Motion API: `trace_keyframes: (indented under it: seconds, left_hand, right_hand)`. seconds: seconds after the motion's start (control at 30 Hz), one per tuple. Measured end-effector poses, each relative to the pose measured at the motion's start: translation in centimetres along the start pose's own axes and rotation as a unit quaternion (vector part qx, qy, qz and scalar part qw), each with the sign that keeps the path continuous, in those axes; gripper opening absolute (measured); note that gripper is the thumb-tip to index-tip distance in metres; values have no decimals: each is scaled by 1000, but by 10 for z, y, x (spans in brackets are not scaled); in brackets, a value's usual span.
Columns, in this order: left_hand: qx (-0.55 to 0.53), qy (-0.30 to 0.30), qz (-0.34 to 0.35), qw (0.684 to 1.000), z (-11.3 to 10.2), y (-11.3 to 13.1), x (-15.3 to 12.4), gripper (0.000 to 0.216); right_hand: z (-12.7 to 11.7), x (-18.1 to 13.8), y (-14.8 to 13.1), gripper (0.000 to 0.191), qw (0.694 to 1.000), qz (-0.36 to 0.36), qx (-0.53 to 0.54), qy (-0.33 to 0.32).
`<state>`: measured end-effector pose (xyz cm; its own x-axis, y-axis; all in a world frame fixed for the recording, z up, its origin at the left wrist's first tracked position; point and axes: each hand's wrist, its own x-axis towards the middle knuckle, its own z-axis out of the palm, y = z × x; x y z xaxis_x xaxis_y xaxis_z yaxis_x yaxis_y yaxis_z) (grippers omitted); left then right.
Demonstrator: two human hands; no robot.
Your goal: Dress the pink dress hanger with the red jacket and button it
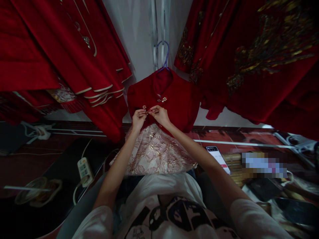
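Red jacket [183,103], hanging, collar [163,81] at 12 o'clock. Beaded flower clasp [163,99] just below collar; second flower clasp [144,107] at its 8 o'clock, partly covered.

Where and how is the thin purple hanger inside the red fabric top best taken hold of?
Probably by the neck of the thin purple hanger, from the front: this slim part shows bare below the curved hook, while the red fabric top covers the shoulders.

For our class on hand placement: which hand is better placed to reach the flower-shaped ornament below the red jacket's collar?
Probably the right hand: it lies closer, just below the ornament; the left hand is farther off. Both, though, are pinching a small fastening.
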<state>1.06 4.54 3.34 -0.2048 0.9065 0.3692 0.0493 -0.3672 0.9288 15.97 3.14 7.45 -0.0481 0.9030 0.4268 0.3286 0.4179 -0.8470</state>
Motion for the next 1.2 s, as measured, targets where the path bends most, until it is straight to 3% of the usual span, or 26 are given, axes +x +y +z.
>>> trace_keyframes:
  seconds: [0.23,0.53,0.87,1.2]
  left_hand:
    - [-8,38,-17,999,4,0,5,34]
    - [-18,25,-23,999,5,2,9,32]
    - [-33,22,0,999,5,5,6,24]
    - [99,-54,41,993,-12,19,19,21]
  right_hand:
    - [3,5,6,11,1000,-24,-10,9]
    - [1,9,6,13,998,-5,-57,-12]
    - [4,8,4,11,997,-18,-74,9]
    - [5,9,4,9,994,-41,-95,23]
